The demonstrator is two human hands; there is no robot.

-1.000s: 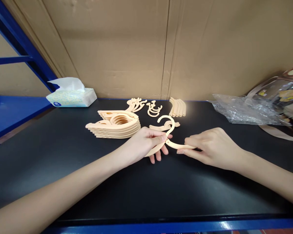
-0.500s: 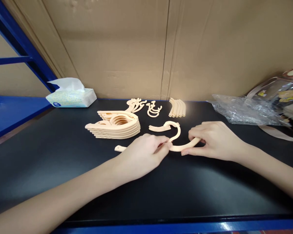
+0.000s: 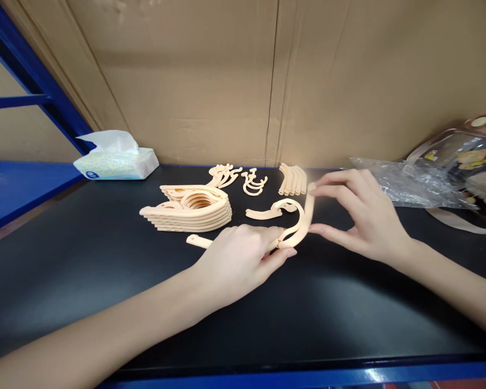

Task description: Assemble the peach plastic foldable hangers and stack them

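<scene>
The folding hanger (image 3: 295, 227) lies on the black table (image 3: 105, 259), just in front and to the right of the stack of finished hangers (image 3: 190, 208), and both hands are on it. The left hand (image 3: 237, 259) is closed on the middle of the hanger, near the joint, and presses it down, with the far end of one arm sticking out to the left of the knuckles. The right hand (image 3: 356, 213) pinches the other arm, which is swung up from the joint toward the cardboard wall, with a fingertip on its tip and the thumb lower on it. The hook (image 3: 285, 208) curves just behind the joint, very near to a loose curved piece (image 3: 263, 214) that lies beside the stack. I think the main risk is at the joint: if the right hand pushes the arm too far or a little sideways, the thin plastic pin could jump out or crack. The left fingers are close to the joint, so they could be caught between the arm and the hook when it closes. The hook could also catch the loose piece and drag it. Behind the stack, the small hooks (image 3: 254, 182) and the row of arms (image 3: 294, 180) are close enough that a wide swing could scatter them.
</scene>
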